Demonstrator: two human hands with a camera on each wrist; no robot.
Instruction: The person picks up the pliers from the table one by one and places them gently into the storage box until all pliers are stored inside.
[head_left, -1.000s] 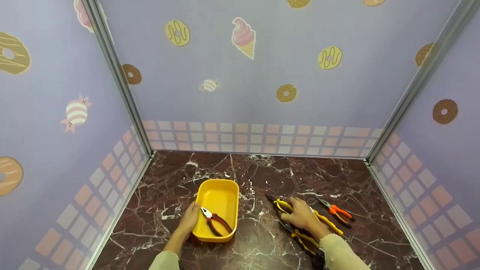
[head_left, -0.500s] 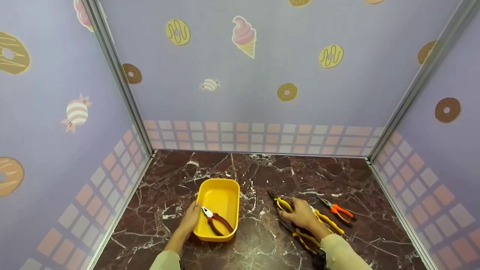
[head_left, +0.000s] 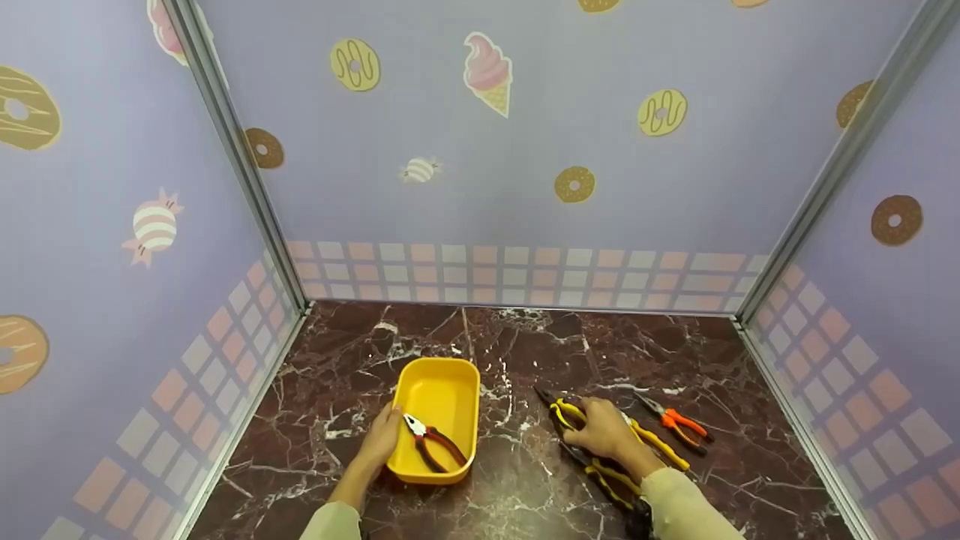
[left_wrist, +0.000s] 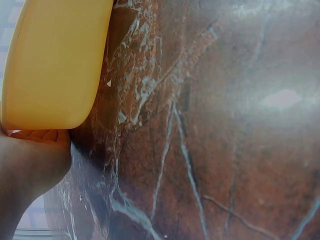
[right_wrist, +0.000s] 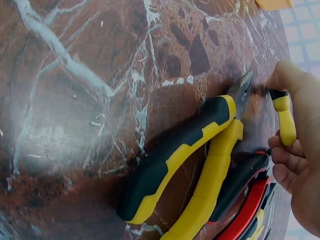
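Observation:
My left hand grips the left side of a yellow plastic box, thumb at the rim. Pliers with red and black handles lie inside, jaws toward that hand. To the right, my right hand pinches a yellow and black handle of long-nose pliers; the right wrist view shows thumb and fingers around this handle. Just nearer lies another pair of yellow and black pliers, large in the right wrist view. The left wrist view shows the box's outer wall above the left hand.
Right of the right hand lie a yellow-handled tool, partly hidden, and pliers with orange and black handles. The dark marbled tabletop is bounded by a patterned back wall and side walls with metal corner posts.
My right hand stays at the long-nose pliers and shifts only slightly, the pliers' tip dipping a little. My left hand and the yellow box hold still.

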